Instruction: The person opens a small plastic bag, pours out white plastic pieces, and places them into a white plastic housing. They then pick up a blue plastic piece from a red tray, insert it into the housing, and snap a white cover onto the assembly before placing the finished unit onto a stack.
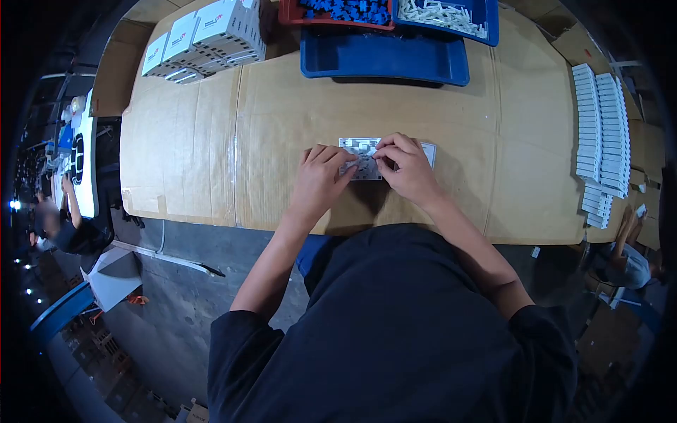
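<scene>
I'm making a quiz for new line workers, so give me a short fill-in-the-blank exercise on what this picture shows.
1. Both hands, the left hand and the right hand, rest on a flat white ____ part.
2. The table is covered with brown ____.
3. The empty tray at the far edge is ____ in colour.
4. The rows of white pieces lie to the person's ____.

Missing words: plastic; cardboard; blue; right
</scene>
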Tool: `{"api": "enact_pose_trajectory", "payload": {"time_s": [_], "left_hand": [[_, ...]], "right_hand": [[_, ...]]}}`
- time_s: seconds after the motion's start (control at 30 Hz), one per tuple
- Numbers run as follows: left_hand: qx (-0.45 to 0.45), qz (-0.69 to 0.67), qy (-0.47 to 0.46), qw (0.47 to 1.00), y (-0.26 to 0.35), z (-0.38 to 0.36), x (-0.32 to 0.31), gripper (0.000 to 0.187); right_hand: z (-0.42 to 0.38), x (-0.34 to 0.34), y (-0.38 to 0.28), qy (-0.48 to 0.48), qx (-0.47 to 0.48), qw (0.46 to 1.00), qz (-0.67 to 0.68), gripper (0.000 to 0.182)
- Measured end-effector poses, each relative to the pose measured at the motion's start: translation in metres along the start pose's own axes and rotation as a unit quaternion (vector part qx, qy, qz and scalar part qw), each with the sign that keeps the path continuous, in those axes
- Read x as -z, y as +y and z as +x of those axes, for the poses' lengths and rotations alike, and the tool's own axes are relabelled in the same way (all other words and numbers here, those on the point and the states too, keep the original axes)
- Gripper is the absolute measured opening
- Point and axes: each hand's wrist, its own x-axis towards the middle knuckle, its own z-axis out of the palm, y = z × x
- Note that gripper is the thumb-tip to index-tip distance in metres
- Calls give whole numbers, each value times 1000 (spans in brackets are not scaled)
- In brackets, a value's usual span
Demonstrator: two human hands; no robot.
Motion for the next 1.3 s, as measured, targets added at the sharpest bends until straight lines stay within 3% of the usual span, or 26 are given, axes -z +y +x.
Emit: {"api": "enact_pose_trajectory", "payload": {"time_s": [0.4, 0.6, 1.0, 1.3], "left_hand": [[27, -13, -11, 999, 3, -5, -2, 20], [0, 15, 13, 1000, -8, -6, -8, 20], [-99, 36, -16, 994, -26, -24, -6, 53], [-62, -3, -4, 998, -21, -28, -7, 49]], "right_hand": [[1, 3, -8, -40, 39, 993, -102, 8], [-2, 0, -8, -54, 55, 989, -129, 8], [-3, 1, -14, -82, 74, 985, -130, 8], [5, 7, -18, -141, 76, 974, -163, 8]]}}
